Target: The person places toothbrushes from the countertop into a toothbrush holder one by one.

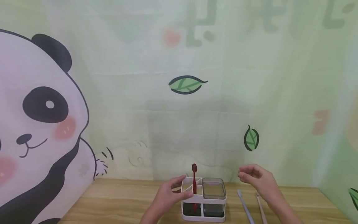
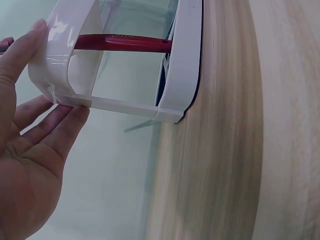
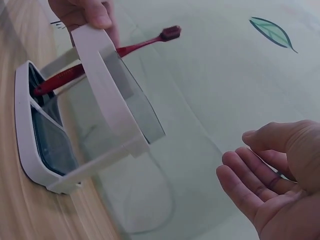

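Observation:
A white toothbrush holder (image 1: 209, 201) stands upright on the wooden table, with a divided upper frame and a dark-lined base. My left hand (image 1: 167, 193) grips the left side of its upper rim, thumb in front and fingers round the corner, as the left wrist view shows. In a left compartment a red toothbrush (image 1: 194, 178) stands bristles up, its handle reaching the base. A clear grey cup (image 1: 214, 190) fills the right side. Right of the holder, my right hand (image 1: 260, 181) hovers with loosely bent fingers and nothing in them.
A blue toothbrush (image 1: 245, 205) and a pink toothbrush (image 1: 261, 207) lie on the table (image 1: 117, 199), below and beside my right hand. Behind the table hangs a pale green cloth (image 1: 128, 93) printed with a panda and leaves.

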Tool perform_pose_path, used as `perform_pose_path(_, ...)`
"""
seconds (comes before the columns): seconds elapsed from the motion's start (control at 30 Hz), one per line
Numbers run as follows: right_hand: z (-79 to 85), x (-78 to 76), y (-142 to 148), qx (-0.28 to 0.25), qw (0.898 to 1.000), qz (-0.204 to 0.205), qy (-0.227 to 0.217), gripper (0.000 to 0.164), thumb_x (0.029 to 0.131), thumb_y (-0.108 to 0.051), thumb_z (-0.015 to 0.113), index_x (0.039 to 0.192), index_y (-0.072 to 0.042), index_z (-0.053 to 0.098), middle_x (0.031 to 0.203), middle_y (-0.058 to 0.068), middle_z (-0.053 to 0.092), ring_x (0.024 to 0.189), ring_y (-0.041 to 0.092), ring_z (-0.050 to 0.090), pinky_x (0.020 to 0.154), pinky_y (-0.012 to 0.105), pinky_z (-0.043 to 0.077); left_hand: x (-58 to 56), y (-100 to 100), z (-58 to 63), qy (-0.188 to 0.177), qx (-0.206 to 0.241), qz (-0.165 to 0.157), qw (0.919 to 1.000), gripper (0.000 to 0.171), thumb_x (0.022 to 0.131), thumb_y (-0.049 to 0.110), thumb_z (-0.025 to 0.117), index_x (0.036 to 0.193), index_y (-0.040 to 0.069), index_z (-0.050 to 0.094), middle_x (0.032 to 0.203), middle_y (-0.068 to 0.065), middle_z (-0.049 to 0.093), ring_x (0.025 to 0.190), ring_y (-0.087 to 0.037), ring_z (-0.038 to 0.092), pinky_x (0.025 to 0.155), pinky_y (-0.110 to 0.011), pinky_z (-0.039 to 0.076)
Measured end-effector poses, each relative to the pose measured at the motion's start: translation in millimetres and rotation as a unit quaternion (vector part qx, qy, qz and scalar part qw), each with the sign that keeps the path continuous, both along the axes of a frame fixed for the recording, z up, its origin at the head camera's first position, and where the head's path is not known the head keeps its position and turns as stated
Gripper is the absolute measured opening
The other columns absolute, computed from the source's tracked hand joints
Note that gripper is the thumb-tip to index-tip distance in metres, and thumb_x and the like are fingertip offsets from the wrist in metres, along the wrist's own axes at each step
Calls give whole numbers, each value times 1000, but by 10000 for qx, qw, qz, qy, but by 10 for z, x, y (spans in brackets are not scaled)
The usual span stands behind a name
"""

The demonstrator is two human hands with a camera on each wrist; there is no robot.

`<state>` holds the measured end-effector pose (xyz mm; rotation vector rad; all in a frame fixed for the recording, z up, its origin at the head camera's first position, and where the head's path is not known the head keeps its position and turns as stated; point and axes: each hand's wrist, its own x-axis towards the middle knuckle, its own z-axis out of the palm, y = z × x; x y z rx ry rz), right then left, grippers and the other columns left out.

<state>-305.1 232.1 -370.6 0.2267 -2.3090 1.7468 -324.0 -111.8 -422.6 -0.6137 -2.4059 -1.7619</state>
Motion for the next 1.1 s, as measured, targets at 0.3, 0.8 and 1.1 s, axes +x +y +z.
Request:
perform_pose_path(0.3, -73, -20, 235, 19, 9997, -218, -51, 41, 100, -21, 78, 129, 5, 66, 119, 12, 75, 96, 12, 75, 89, 25, 59, 12, 18, -7, -74, 51, -81, 9999, 73, 88, 27, 90, 147, -3, 59, 140, -28, 63, 122, -48, 65, 93, -53, 60)
perform_pose_path(0.8, -156, -105, 597, 266, 9979, -314, -497, 52, 103, -30, 74, 137, 7, 60, 124, 15, 73, 100, 13, 74, 94, 34, 60, -4, -2, 12, -60, 7, -16, 10000, 74, 88, 28, 91, 147, -3, 59, 140, -28, 63, 123, -47, 65, 95, -53, 59)
perform_pose_path(1.1, -396, -205, 770, 107, 9964, -261, -794, 37, 104, -9, 68, 131, 16, 60, 115, 16, 75, 101, 24, 75, 88, 36, 62, -5, 3, -8, -2, -14, 7, 10000, 75, 87, 28, 91, 147, -4, 59, 139, -27, 65, 123, -47, 65, 95, -53, 59)
